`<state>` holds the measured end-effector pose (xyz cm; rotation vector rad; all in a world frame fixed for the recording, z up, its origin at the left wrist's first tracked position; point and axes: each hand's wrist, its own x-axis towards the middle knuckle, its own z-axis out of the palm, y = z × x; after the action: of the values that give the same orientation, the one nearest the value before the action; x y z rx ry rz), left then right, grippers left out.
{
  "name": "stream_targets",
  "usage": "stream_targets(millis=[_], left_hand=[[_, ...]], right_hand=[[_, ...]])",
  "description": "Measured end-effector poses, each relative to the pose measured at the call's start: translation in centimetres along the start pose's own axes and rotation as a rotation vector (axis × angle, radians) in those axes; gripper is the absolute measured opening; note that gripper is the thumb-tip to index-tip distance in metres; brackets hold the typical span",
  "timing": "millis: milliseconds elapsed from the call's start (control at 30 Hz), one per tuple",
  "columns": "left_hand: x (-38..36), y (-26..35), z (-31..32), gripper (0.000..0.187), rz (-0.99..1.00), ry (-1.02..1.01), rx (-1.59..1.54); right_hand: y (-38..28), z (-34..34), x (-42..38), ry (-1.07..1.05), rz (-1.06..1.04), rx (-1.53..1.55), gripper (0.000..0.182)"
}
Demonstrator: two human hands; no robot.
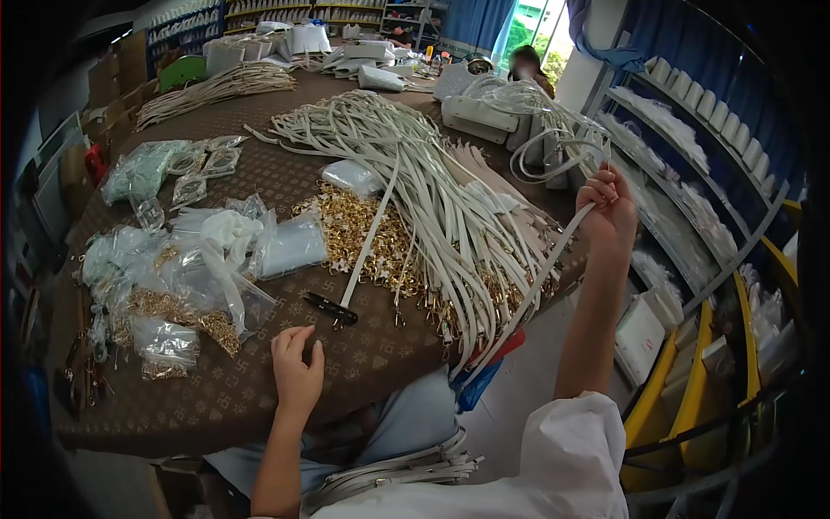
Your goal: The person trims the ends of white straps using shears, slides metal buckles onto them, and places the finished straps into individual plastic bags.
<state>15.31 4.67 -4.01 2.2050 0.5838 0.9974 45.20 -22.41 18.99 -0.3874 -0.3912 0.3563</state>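
My right hand [609,201] is raised at the right, its fingers closed on a white strap [566,232]. The strap hangs from the hand down past the table's edge, and part of it loops above the hand. My left hand [297,370] rests at the near table edge with its fingers slightly bent and apart, holding nothing. Just beyond it lies a black hand tool [330,307], beside the end of another white strap [373,238]. A large heap of white straps [380,138] with gold clasps at their near ends spreads over the table's middle and right.
Gold clasps [367,229] lie piled left of the straps. Plastic bags [194,251] and bagged gold chains [169,342] cover the table's left. More straps [393,471] lie on my lap. Another person [529,69] sits beyond a white bag [480,119]. Shelves [692,164] stand at the right.
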Motion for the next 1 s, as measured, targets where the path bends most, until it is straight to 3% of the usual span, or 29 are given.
stream_targets(millis=[433,1000], left_hand=[[0.0,0.1,0.0,0.023,0.001,-0.032,-0.008],[-0.1,0.1,-0.1,0.021,0.004,-0.035,-0.018]], right_hand=[[-2.5,0.8,-0.2,-0.022,-0.096,-0.028,0.013],[-1.9,1.6,-0.6,-0.053,-0.063,-0.041,0.014]])
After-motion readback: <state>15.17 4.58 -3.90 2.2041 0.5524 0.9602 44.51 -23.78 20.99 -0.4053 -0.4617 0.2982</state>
